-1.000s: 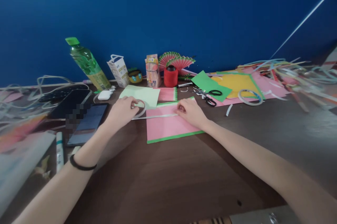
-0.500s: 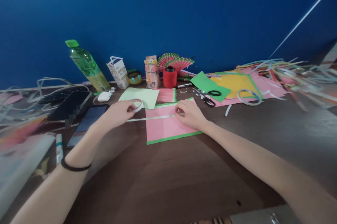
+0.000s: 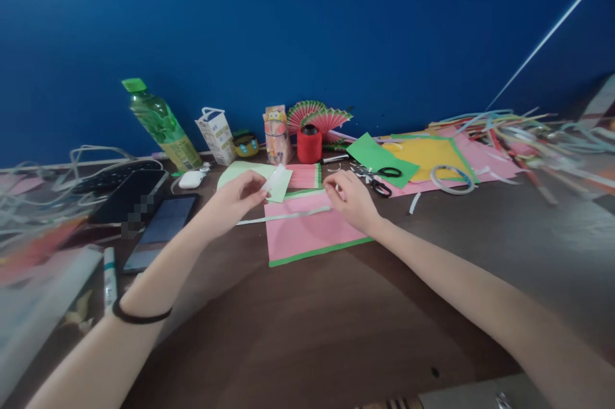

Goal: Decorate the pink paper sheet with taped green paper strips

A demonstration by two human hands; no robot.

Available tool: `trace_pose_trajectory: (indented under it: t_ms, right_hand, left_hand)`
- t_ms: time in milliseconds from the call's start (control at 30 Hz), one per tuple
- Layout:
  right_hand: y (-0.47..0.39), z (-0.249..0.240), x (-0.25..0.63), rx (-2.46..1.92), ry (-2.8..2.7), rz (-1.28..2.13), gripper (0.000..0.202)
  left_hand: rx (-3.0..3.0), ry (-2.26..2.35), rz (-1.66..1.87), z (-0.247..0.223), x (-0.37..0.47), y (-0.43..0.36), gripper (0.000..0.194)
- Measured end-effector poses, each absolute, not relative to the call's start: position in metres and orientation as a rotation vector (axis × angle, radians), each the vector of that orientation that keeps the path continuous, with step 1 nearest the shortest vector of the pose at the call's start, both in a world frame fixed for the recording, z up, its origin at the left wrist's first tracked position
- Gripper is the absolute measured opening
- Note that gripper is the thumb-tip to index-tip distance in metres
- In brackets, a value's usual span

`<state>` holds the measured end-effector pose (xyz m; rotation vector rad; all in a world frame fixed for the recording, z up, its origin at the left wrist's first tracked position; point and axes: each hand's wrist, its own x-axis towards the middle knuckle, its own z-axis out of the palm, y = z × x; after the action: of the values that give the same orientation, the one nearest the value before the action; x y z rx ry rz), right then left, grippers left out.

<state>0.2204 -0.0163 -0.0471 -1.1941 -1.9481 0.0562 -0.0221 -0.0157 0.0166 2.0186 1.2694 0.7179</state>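
Your left hand (image 3: 229, 200) was pinched shut on a tape roll (image 3: 271, 181), held on edge just above the surface (image 3: 307, 332), at about ten o'clock from the pink sheet (image 3: 307, 233). A white strip (image 3: 283, 215) lay across that sheet from nine o'clock to three, its left end hanging past the sheet's edge over bare wood. I could not tell whether the strip was joined to the roll. Your right hand (image 3: 350, 199) hovered at the strip's three o'clock end, fingers curled; whether they pinched anything or merely pressed, I could not tell. The two hands stood well apart.

Risks, as I judged them — the strip looked slack and slightly wavy, so pressing it down as it lay could set it crooked or wrinkled. If the roll was tugged toward nine o'clock while the right hand lifted, the pink sheet could slide or curl up with the tape. The scissors (image 3: 382, 179) sat near, at one o'clock from your right hand — a blind reach risked a nick.
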Motion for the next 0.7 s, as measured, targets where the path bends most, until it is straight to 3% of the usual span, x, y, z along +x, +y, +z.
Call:
trace_pose_trajectory:
  t_ms: [133,400,700]
  right_hand:
    - [-0.027,-0.037,0.213,-1.006,-1.905,0.139,0.013]
    - [-0.055,-0.031,0.190,-0.847,-2.012,0.300,0.048]
    - [-0.055,-0.028,0.193,-0.855,-1.904,0.616,0.045]
  left_hand:
    - [1.975,1.102,0.667,0.014,-0.012,-0.025,0.015]
    - [2.073,1.087,0.633,0.012,0.002,-0.037,0.014]
    - [2.083,1.135,0.599,0.010,0.005,-0.041,0.008]
